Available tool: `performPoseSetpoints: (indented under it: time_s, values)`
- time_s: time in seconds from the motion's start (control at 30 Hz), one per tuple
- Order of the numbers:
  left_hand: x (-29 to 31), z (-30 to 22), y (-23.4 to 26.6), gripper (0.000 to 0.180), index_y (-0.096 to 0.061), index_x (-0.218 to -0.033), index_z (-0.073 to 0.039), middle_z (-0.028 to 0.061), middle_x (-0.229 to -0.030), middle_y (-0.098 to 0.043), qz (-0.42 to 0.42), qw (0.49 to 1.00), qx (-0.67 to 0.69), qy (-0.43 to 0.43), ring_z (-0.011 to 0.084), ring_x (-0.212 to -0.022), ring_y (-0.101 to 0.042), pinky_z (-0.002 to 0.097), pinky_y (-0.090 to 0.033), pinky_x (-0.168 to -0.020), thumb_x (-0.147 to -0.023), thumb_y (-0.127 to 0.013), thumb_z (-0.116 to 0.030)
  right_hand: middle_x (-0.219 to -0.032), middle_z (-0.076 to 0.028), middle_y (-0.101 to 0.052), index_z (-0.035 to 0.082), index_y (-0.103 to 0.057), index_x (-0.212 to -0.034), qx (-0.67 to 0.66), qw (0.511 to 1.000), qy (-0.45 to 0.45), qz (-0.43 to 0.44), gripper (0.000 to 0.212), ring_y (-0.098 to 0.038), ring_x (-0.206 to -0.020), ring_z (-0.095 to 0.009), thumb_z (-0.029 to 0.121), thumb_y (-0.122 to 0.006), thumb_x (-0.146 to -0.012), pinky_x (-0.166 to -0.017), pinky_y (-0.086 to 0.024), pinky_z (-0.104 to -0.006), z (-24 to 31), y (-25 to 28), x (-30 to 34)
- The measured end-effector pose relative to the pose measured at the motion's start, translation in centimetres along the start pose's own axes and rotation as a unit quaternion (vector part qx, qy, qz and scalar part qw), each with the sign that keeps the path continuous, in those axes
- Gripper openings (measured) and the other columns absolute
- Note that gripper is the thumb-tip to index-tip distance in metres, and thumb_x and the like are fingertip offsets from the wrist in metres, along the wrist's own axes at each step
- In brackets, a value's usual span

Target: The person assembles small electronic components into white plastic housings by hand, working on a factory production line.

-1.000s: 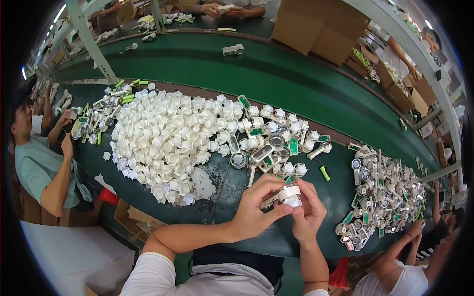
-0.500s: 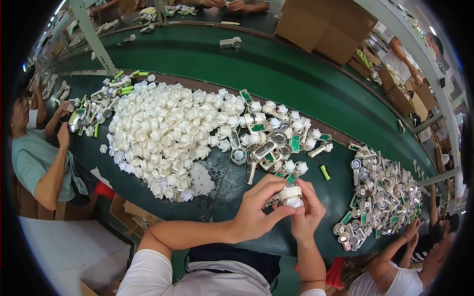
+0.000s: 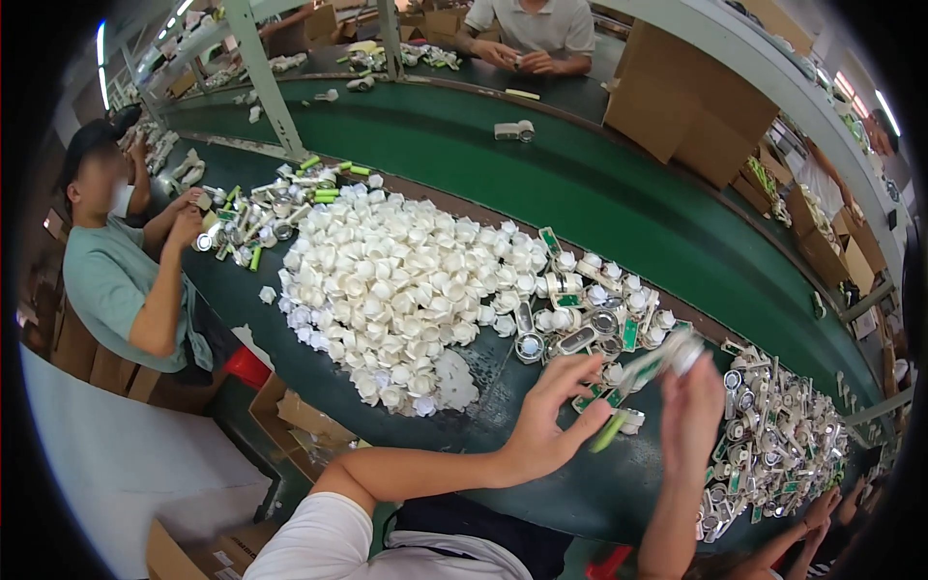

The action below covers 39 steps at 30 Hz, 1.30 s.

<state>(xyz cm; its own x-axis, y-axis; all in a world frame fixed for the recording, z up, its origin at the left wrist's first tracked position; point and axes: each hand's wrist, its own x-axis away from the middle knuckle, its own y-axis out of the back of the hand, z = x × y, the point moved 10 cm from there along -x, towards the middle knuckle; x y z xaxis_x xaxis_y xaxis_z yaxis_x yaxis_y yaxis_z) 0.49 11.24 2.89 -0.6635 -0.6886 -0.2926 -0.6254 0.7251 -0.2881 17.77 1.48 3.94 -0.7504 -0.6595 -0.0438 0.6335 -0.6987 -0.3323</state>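
Note:
My right hand (image 3: 691,416) is raised toward the right, its fingers closed on a small white device body with a round head (image 3: 682,354), smeared by motion. My left hand (image 3: 546,425) is apart from it, thumb and fingers spread and holding nothing. By its fingertips are a green cylindrical cell (image 3: 609,432) and a heap of white device bodies with green circuit boards and round metal rings (image 3: 604,324). Left of this heap spreads a big pile of white petal-shaped caps (image 3: 387,280). Another dense pile of device bodies (image 3: 773,425) lies right of my right hand.
A green conveyor belt (image 3: 425,126) runs behind the dark worktable (image 3: 522,483), carrying a single white device (image 3: 514,130). Co-workers sit at left (image 3: 135,261), across the belt (image 3: 532,39) and lower right. A metal post (image 3: 266,82) and large cardboard box (image 3: 686,92) stand beyond.
My hands, together on the white device body before, have separated. The left has let go and opened; the right has carried the device body right and away from me. The view has shifted.

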Motion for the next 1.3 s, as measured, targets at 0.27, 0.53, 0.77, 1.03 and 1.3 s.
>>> performPoseSetpoints:
  time_s: [0.27,0.53,0.77,1.03,1.3]
  values:
    - [-0.4,0.3,0.2,0.033,-0.06,-0.121,0.002,0.0127,-0.114,-0.06,0.006,0.996,-0.07,-0.053,0.0209,-0.102,-0.06,0.0314,-0.049,-0.087,-0.089,-0.066,-0.005,-0.129,-0.021,-0.054,-0.011,-0.05,-0.127,0.046,0.993,0.094,-0.063,0.041,-0.057,-0.119,-0.025,0.018,-0.057,-0.099,-0.105,-0.045,-0.0361,4.1,2.9,-10.2]
    - [0.0,0.9,-2.2,0.024,-0.065,-0.11,0.002,0.0104,-0.103,-0.064,0.106,0.986,-0.124,-0.023,0.0177,-0.089,-0.062,0.0289,-0.05,-0.08,-0.087,-0.068,-0.002,-0.091,-0.017,-0.068,-0.005,-0.065,-0.104,0.647,0.746,0.138,-0.069,0.026,-0.065,-0.075,-0.025,0.01,-0.071,-0.083,-0.071,-0.051,-0.0357,0.9,7.8,-3.3]
    - [0.6,2.1,-3.7,0.021,-0.065,-0.107,0.001,0.0093,-0.097,-0.061,0.155,0.98,-0.123,-0.012,0.0186,-0.086,-0.06,0.0295,-0.049,-0.076,-0.086,-0.068,-0.003,-0.09,-0.019,-0.072,-0.009,-0.065,-0.109,0.508,0.86,0.046,-0.011,0.039,-0.069,-0.079,-0.021,0.019,-0.073,-0.084,-0.073,-0.054,-0.033,-5.0,13.5,-9.5]
    - [2.3,2.3,-5.2,0.034,-0.058,-0.119,0.001,0.0162,-0.118,-0.058,0.226,0.95,-0.2,-0.085,0.0326,-0.105,-0.06,0.0387,-0.049,-0.092,-0.089,-0.067,-0.013,-0.098,-0.014,-0.066,-0.006,-0.058,-0.118,0.497,0.857,0.115,-0.072,0.038,-0.064,-0.087,-0.018,0.017,-0.069,-0.09,-0.074,-0.051,-0.0296,0.7,9.7,-4.7]
    - [0.4,0.3,-3.5,0.06,-0.033,-0.147,0.0,0.0187,-0.141,-0.048,0.165,0.986,-0.018,-0.022,0.0262,-0.129,-0.05,0.0356,-0.043,-0.103,-0.096,-0.061,-0.015,-0.095,-0.014,-0.061,-0.003,-0.061,-0.105,0.538,0.787,0.294,0.072,0.044,-0.064,-0.083,-0.024,0.01,-0.084,-0.07,-0.068,-0.053,-0.0322,10.3,-4.3,6.3]
